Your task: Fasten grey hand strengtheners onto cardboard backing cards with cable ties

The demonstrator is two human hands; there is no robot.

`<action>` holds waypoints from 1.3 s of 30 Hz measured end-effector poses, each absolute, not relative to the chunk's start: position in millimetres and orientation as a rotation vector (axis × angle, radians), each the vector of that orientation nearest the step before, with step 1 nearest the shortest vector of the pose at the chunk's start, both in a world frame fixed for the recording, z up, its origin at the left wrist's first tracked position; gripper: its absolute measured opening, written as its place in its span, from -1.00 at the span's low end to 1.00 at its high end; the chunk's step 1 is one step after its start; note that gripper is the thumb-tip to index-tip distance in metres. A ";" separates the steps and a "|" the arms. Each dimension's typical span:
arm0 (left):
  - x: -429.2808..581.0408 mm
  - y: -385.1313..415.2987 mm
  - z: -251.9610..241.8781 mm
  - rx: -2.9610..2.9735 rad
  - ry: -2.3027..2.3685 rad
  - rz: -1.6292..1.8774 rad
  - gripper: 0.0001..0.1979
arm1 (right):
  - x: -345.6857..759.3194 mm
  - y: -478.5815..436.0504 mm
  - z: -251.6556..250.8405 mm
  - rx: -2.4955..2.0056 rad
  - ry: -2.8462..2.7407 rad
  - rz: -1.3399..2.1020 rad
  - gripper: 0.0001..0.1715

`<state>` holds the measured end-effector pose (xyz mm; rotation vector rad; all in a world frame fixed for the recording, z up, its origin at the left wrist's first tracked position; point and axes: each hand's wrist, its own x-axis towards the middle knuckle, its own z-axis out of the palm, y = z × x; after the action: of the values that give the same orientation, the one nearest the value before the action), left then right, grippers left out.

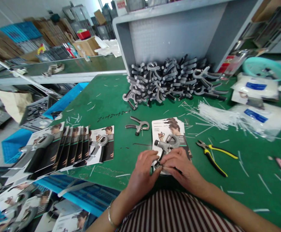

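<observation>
I'm reading the person's left hand (pixel 144 172) and right hand (pixel 182 167) nearest my view, just above a striped shirt (pixel 174 212); a metal bangle (pixel 110 216) is sitting on the left wrist; both hands are curling inward and meeting over the lower end of a grey-and-black adjustable hand grip (pixel 165 146); the left hand is closing around that end, the right fingertips (pixel 166 163) are pinching in at the same spot, and I can't tell which part they're holding because the fingers are hiding it; the hand grip is resting on a printed packaging card (pixel 169 130), which is lying on a green work mat (pixel 248 180); a second hand grip (pixel 137 126) is lying bare just left of the card; yellow-and-black pliers (pixel 214 158) are sitting to its right; a fanned row of carded hand grips (pixel 58 149) is stretching across the mat's left side; white plastic strands (pixel 215 114) are scattering beyond the pliers, beside white bags with blue labels (pixel 256 96); farther back, a heap of grey hand grips (pixel 171 80) is piling against a grey shelf unit (pixel 169 38); a teal basin (pixel 266 68) is sitting off to the right.
</observation>
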<state>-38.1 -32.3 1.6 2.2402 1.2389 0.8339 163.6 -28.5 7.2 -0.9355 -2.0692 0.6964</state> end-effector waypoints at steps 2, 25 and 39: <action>-40.5 -31.0 -8.7 2.249 1.288 0.891 -0.78 | 162.0 -27.6 5.8 -0.871 -2.144 0.700 -0.81; -52.3 23.8 36.4 1.668 1.559 0.529 -0.51 | 356.9 -32.1 -12.8 -1.924 -1.586 1.467 -0.49; -28.9 41.0 49.1 1.317 1.272 0.764 -0.57 | 242.4 -32.9 46.6 -0.930 -1.194 2.388 -0.50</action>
<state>-28.9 41.0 49.1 1.3168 1.2719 0.7641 242.4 -32.9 46.6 -0.9299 -1.1940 2.3875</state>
